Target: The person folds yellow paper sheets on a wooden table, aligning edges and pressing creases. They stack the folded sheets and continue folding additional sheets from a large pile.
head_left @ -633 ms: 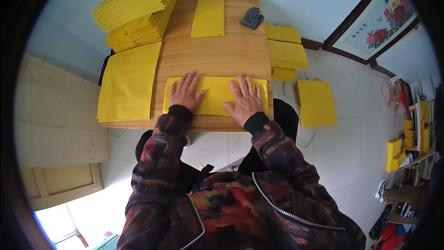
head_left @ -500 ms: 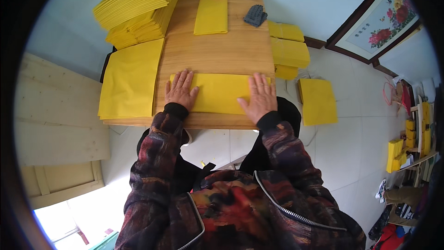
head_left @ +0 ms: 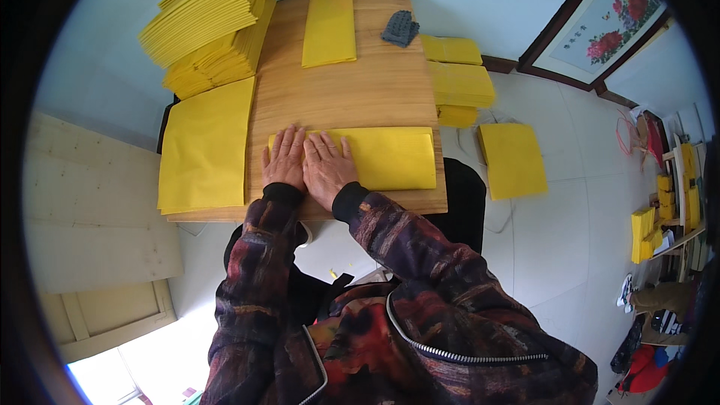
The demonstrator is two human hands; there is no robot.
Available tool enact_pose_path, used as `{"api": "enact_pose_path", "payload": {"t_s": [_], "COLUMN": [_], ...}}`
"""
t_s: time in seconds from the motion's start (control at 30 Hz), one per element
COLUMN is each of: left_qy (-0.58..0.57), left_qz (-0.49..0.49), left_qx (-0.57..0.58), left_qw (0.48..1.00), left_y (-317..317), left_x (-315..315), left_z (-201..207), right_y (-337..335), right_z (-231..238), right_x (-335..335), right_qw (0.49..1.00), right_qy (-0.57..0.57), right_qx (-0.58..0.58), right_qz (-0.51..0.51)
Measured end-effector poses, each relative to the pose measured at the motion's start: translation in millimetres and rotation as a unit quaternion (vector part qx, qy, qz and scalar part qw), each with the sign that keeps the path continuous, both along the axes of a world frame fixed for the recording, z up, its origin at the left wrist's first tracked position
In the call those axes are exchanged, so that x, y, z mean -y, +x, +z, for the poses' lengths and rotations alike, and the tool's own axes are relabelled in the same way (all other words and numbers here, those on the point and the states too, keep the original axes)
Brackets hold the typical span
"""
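Yellow and folded into a long strip, a sheet [head_left: 397, 157] is lying along the near part of the wooden surface [head_left: 360, 101], its left portion under the person's hands and the rest stretching out to their right. The left hand [head_left: 283, 157] is resting palm down near the strip's left end, and the right hand [head_left: 328, 169] is lying close beside it (so close that the two seem to be touching). Both are staying flat and open, fingers extended, gripping nothing. Left of the hands, a broad yellow sheet [head_left: 206, 146] is lying flat, and beyond it a tall yellow stack [head_left: 214, 15] is rising. Ahead of the hands, near the far edge, another folded piece [head_left: 328, 28] is lying, with a grey cloth [head_left: 400, 28] sitting to its right. Well to the hands' right, past the surface, yellow bundles [head_left: 461, 84] are standing piled.
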State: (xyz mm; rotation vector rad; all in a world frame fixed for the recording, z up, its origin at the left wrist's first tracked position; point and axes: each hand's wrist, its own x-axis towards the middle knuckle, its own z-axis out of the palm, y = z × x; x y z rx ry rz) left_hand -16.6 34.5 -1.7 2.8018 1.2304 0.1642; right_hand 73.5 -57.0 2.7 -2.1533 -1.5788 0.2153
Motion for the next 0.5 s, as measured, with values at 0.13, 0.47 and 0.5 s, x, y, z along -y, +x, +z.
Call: {"api": "enact_pose_path", "payload": {"t_s": [0.13,0.47,0.5], "left_qy": [0.008,-0.013,-0.013], "left_qz": [0.001,0.010,0.021], "left_qx": [0.003,0.010,-0.004], "left_qw": [1.000,1.000,1.000], "left_y": [-2.4,-2.7,1.5], "left_x": [5.6,5.1,8.3], "left_z": [0.6,4.6,8.0], "right_y": [31.8,102.5,102.9], "right_z": [-7.4,2.4,1.5], "right_x": [30.5,102.5,103.0], "right_qw": [0.998,0.993,0.992], "right_qy": [0.026,-0.024,-0.024], "right_qx": [0.050,0.102,0.111], "right_qz": [-0.006,-0.058,-0.059]}}
